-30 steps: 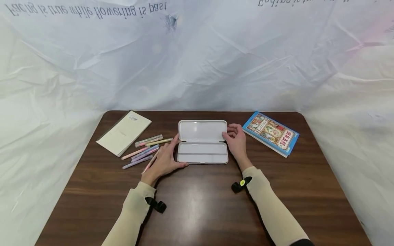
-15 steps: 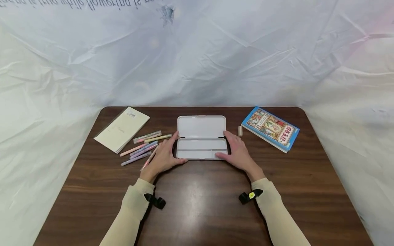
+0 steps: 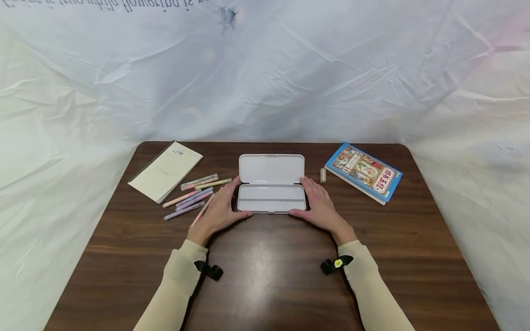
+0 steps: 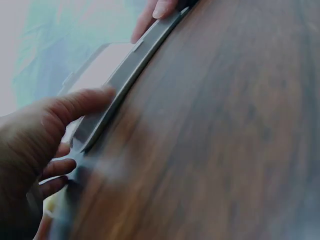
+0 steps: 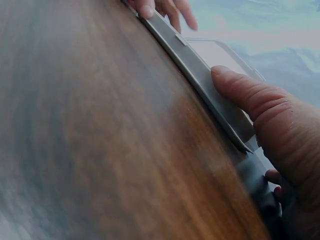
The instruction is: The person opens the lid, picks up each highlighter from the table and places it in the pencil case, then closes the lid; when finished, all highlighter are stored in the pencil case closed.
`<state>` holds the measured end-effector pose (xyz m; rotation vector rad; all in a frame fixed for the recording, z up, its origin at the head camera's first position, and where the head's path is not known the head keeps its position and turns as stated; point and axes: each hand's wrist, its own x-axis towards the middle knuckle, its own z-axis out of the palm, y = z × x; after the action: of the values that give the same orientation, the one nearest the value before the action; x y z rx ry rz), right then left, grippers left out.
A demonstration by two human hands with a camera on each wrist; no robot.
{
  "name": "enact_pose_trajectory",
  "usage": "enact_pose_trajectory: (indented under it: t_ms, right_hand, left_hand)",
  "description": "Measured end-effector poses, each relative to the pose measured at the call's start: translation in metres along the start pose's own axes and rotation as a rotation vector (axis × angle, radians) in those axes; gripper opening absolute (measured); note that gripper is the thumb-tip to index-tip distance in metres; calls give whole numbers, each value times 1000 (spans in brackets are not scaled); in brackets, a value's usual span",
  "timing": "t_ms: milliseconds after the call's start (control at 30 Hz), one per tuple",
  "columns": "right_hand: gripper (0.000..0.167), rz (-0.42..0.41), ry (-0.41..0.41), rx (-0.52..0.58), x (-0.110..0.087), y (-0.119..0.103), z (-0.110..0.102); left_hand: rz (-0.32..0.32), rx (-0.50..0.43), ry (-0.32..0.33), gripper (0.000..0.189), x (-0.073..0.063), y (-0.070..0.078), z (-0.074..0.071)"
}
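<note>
An opened white pencil case (image 3: 271, 169) lies mid-table in the head view, lid folded back and its divided tray (image 3: 262, 206) facing up with nothing in it. My left hand (image 3: 216, 212) grips its left end, thumb on the front wall and fingers along the side. At the opposite end my right hand (image 3: 324, 212) holds it the same way. Both wrist views show a thumb pressed to the metal front wall, as in the left wrist view of the case (image 4: 145, 50) and the right wrist view of the case (image 5: 187, 57). Fingers behind the case are partly hidden.
Several pastel pens (image 3: 188, 197) lie left of the case, one partly under my left wrist. A cream notebook (image 3: 165, 172) sits behind them. To the right are a small pale eraser-like cylinder (image 3: 323, 175) and a blue picture-covered book (image 3: 364, 174).
My right hand has let go of the small pale cylinder, now standing beside the case, and moved onto the case's right end. Its thumb has shifted to the front edge. The left hand stays put.
</note>
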<state>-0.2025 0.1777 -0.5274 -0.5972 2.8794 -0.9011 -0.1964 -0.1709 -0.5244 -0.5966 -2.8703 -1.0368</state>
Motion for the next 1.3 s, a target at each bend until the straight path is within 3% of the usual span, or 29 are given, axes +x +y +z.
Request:
enact_pose_trajectory:
  t_ms: [133, 400, 533, 667, 833, 1300]
  right_hand:
    - [111, 2, -3, 1, 0, 1, 3]
    - [111, -26, 23, -9, 0, 1, 0]
    - [111, -28, 26, -14, 0, 3, 0]
    - [112, -13, 13, -17, -2, 3, 0]
    - [110, -12, 34, -18, -1, 4, -3]
    - [111, -14, 8, -11, 2, 1, -2]
  left_hand:
    - [12, 0, 67, 107, -15, 0, -11]
    - [67, 1, 428, 69, -71, -16, -28]
    - [3, 21, 534, 46, -100, -23, -32]
    - [-118, 94, 529, 35, -120, -24, -30]
    - [-211, 159, 518, 30, -121, -24, -28]
    - [-267, 157, 559, 14, -120, -28, -22]
